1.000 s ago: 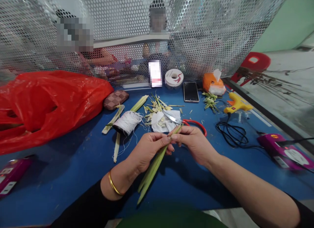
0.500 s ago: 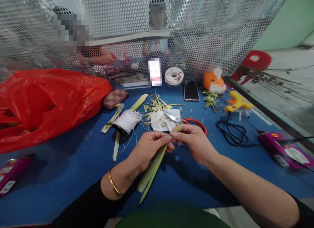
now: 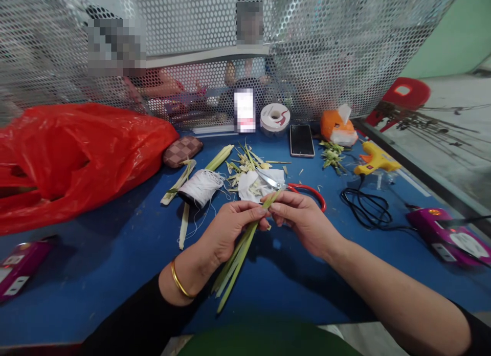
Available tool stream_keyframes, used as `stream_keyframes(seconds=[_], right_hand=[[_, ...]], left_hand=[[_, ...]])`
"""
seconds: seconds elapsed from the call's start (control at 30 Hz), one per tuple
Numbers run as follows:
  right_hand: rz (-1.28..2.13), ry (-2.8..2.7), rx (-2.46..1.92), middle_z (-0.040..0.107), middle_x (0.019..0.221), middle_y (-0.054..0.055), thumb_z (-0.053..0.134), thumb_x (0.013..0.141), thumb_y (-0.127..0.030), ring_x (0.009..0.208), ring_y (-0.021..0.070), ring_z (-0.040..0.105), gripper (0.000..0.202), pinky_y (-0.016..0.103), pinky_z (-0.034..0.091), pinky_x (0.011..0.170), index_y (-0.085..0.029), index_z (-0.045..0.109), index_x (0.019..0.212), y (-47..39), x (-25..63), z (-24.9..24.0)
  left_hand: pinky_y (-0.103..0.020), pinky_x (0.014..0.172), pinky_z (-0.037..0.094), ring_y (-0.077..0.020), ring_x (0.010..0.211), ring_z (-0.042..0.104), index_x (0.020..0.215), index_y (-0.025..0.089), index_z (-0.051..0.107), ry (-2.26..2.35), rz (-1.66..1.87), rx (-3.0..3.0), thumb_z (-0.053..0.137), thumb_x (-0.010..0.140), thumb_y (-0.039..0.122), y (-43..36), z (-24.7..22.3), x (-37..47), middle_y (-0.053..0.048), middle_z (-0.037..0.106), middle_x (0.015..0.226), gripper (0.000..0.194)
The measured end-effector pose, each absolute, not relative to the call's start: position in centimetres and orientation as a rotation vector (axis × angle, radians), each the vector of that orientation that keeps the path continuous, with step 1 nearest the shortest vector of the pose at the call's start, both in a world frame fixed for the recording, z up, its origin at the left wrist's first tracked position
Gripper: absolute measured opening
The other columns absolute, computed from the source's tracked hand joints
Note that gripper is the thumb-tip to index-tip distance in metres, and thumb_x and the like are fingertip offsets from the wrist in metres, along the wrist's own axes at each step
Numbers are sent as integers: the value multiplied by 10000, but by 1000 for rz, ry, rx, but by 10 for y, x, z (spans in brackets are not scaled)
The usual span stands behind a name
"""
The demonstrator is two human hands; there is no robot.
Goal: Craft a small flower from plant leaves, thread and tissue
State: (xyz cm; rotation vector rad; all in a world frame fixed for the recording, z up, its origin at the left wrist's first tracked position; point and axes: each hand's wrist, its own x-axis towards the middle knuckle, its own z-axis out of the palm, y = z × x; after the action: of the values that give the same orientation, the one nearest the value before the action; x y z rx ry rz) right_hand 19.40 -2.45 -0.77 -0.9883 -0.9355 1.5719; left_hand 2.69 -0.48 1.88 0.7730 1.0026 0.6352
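A small bundle of long green leaf strips slants from between my hands down toward my body. My left hand pinches it near its upper end with thumb and fingers. Right beside that grip, my right hand pinches the same upper end, whose tips stick up past the fingers. Just beyond my hands, red-handled scissors rest with their blades on a crumpled white tissue. A spool of white thread lies on its side to the left, its loose end trailing on the table.
On the blue table are leaf scraps, a checkered pouch, a ribbon roll, a dark phone, a yellow glue gun with its cord and a purple power strip. A red plastic bag fills the left; a perforated metal screen stands behind.
Both hands keep pinching the bundle's upper end; its lower ends have swung slightly and fanned apart. The whole view has shifted a little.
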Motion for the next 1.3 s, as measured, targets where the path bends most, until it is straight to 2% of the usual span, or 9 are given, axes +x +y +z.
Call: stream_keyframes(seconds=[0.1, 0.4, 0.63, 0.73, 0.87, 1.03, 1.1, 1.2, 1.3], right_hand=[[1519, -948, -1014, 598, 615, -31, 774, 714, -300, 539, 79, 462, 131, 233, 401, 552, -182, 740, 760, -25, 194, -7], [1432, -931, -1105, 612, 583, -20, 811, 655, -306, 505, 76, 448, 176, 236, 375, 513, -167, 704, 633, -25, 192, -6], [1409, -965, -1086, 643, 590, -7, 794, 685, -309, 523, 86, 478, 167, 237, 383, 518, -172, 708, 640, -26, 192, -6], [1415, -984, -1092, 641, 592, -6, 788, 692, -307, 537, 89, 490, 172, 236, 385, 525, -171, 702, 631, -26, 192, -7], [1430, -1039, -1100, 660, 666, 1, 776, 704, -325, 558, 89, 497, 161, 245, 414, 553, -170, 729, 715, -24, 193, -7], [1331, -1060, -1226, 623, 670, -20, 786, 682, -347, 554, 87, 505, 328, 260, 451, 578, -168, 742, 954, -19, 197, -7], [1255, -1100, -1268, 621, 680, -16, 776, 687, -344, 557, 93, 521, 311, 269, 465, 576, -166, 733, 938, -18, 199, -9], [1132, -1192, -1293, 621, 676, -11, 747, 712, -356, 554, 113, 536, 269, 279, 467, 548, -174, 715, 907, -15, 202, -14], [936, -1354, -1330, 641, 687, -1, 700, 767, -362, 559, 131, 551, 249, 287, 461, 550, -176, 701, 933, -13, 206, -21]], left_hand=[[-174, 544, 435, -58, 462, 525, 661, 130, 719, 1000, 653, 775, 707, 760, 161, -5, 16, 26, -17, 675, 557, 105], [-206, 600, 437, -86, 543, 551, 651, 133, 747, 1009, 704, 940, 789, 674, 241, -12, 12, 32, -16, 667, 564, 117], [-239, 605, 423, -94, 539, 509, 600, 153, 716, 1029, 693, 1067, 763, 714, 323, -12, 14, 34, 1, 629, 558, 210], [-239, 623, 423, -101, 562, 522, 630, 153, 711, 1022, 683, 1067, 763, 709, 306, -12, 12, 33, 3, 627, 560, 180], [-221, 622, 423, -94, 568, 539, 625, 148, 688, 1029, 697, 1043, 739, 732, 292, -10, 13, 31, -3, 641, 572, 186], [-188, 537, 427, -81, 515, 554, 709, 138, 690, 1030, 836, 941, 713, 776, 281, 2, 28, 13, 6, 634, 571, 159], [-179, 497, 435, -61, 456, 522, 715, 128, 681, 1013, 943, 884, 713, 776, 238, 8, 41, 1, 25, 598, 558, 130], [-150, 394, 365, -36, 398, 460, 717, 115, 663, 980, 1093, 817, 672, 798, 166, 14, 65, -24, 40, 553, 550, 96], [-139, 370, 346, -26, 380, 437, 695, 116, 638, 1010, 1233, 764, 599, 845, 121, 17, 80, -51, 48, 518, 531, 156]])
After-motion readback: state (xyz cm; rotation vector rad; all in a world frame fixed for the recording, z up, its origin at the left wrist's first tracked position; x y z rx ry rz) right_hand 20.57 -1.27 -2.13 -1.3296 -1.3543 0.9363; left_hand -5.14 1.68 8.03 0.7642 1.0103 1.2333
